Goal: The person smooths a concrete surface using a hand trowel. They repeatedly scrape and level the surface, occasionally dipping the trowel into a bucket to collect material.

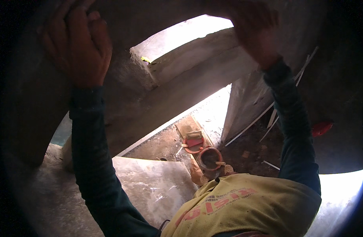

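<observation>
My left hand (76,47) is raised at the upper left against a dark concrete surface (122,98), fingers curled round or onto something I cannot make out. My right hand (257,35) is up at the upper right, beside a curved opening (181,33) in the concrete; it is dark and blurred, so its fingers and anything in them are unclear. A curved, rough plastered band (193,55) runs below that opening, between my two arms.
Far below are a red-rimmed pail with a flat piece on it (193,144), an orange-rimmed bucket (209,158) and boards (185,126). Thin strips (248,124) lean by a concrete post (240,102). A red object (321,128) lies at right; a pale slab (150,181) is beneath me.
</observation>
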The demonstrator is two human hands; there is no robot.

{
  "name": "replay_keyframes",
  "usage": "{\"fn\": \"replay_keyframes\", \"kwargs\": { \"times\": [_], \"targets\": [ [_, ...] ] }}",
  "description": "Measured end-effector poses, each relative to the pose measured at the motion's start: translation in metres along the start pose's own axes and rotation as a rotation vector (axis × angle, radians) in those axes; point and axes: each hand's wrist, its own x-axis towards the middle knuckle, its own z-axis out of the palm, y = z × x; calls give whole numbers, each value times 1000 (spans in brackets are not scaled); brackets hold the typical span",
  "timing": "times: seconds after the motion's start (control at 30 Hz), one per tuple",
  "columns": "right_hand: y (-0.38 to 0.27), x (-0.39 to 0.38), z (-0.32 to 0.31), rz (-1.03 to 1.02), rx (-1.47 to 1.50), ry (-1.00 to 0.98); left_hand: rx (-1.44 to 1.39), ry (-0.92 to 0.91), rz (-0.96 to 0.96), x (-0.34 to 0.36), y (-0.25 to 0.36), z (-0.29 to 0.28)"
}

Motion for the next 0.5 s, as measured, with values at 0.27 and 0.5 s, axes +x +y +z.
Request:
{"fn": "replay_keyframes", "kwargs": {
  "times": [0.27,0.5],
  "targets": [
    [91,-89,-2,372,-103,-80,2,-45,36,6,8,-8],
    [-90,-110,-7,362,96,-130,-92,-25,82,2,11,5]
  ]
}}
